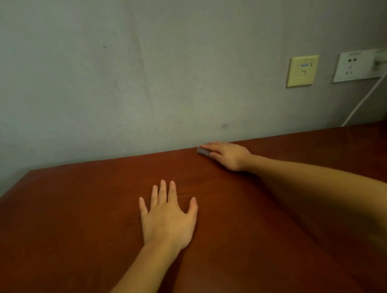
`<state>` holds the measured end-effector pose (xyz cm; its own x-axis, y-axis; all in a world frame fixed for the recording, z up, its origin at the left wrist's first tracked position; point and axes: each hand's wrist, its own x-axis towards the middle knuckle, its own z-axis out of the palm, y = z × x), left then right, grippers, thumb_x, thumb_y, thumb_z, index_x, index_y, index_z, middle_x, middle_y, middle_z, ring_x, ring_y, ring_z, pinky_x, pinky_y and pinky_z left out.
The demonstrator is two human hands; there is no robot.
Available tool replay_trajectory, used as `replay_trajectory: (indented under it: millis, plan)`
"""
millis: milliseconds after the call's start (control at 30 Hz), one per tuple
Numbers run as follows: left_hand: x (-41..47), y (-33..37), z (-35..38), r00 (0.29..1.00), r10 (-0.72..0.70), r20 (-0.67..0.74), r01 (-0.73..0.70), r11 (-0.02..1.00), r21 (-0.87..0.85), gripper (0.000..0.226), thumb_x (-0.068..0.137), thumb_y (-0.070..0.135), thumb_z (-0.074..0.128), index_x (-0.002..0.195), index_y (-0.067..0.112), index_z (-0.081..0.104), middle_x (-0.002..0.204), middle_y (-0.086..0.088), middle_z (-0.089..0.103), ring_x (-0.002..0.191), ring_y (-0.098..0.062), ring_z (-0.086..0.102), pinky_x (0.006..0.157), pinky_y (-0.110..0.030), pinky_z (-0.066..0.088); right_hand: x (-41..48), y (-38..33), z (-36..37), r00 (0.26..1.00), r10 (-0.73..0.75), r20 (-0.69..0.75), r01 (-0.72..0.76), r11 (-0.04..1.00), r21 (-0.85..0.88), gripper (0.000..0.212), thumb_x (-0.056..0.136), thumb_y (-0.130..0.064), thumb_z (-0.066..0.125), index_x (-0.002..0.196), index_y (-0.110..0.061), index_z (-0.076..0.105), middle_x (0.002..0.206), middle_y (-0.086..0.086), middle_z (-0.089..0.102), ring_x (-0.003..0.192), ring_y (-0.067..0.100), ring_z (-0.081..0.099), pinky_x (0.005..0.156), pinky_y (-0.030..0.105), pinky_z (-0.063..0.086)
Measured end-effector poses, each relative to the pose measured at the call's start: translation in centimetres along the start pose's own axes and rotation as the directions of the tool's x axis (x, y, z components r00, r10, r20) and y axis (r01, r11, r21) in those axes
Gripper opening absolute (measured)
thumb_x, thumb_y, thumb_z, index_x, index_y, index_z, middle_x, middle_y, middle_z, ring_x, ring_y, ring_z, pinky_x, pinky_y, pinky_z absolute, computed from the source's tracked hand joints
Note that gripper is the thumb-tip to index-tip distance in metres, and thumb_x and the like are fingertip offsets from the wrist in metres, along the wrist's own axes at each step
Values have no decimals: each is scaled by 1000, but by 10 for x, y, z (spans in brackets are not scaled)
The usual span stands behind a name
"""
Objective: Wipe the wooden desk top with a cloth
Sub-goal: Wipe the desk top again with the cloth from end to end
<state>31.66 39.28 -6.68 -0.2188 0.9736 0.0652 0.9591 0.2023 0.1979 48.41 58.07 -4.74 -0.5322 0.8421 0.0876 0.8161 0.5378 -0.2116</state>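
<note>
A smooth, glossy red-brown wooden desk top point(76, 235) is seen, its far edge set against a matt grey wall point(128, 69). A small, flat, grey cloth point(203, 151) is pressed onto the desk's far edge by the right hand point(228, 155), whose fingers are laid nearly straight over it, arm stretched out. The left hand point(168, 221) is rested flat on the desk's middle, fingers spread, nothing held. Above the desk's far right, a yellowed square plate point(302, 71) and a white socket point(359, 65) are mounted.
</note>
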Motion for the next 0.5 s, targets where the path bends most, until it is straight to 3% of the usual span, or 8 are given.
replay_trajectory:
  millis: [133, 233, 333, 500]
  plan:
    - [-1, 1, 2, 1000, 2, -9, -2, 1000, 1, 73, 93, 66, 14, 153, 26, -2, 160, 4, -8, 147, -15, -9, 119, -43, -6, -29, 62, -21, 973, 222, -63, -223, 975, -9, 49, 104, -40, 24, 149, -24, 29, 155, 4, 29, 141, 23, 29, 114, 34, 19]
    - [-1, 1, 1, 1000, 6, -7, -6, 1000, 0, 73, 94, 65, 14, 153, 25, -1, 160, 3, -7, 147, -15, -8, 119, -44, -6, -63, 85, -24, 959, 279, -52, -282, 957, -72, 48, 104, -40, 22, 150, -29, 24, 158, 2, 23, 144, 22, 22, 118, 37, 15]
    - [-2, 2, 0, 1000, 11, 4, -11, 1000, 9, 74, 94, 65, 13, 153, 24, -1, 161, 1, -6, 147, -16, -7, 120, -45, -4, -93, 67, -17, 979, 204, -14, -205, 974, -93, 46, 104, -39, 20, 149, -38, 18, 159, -5, 18, 147, 17, 14, 120, 36, 8]
    - [-3, 3, -3, 1000, 5, 15, -5, 1000, 7, 73, 95, 63, 14, 154, 23, 0, 161, 0, -6, 148, -18, -7, 120, -46, -4, -123, -16, -4, 998, -65, 2, 64, 994, -90, 46, 104, -34, 24, 149, -41, 17, 158, -10, 16, 146, 11, 12, 114, 23, 1]
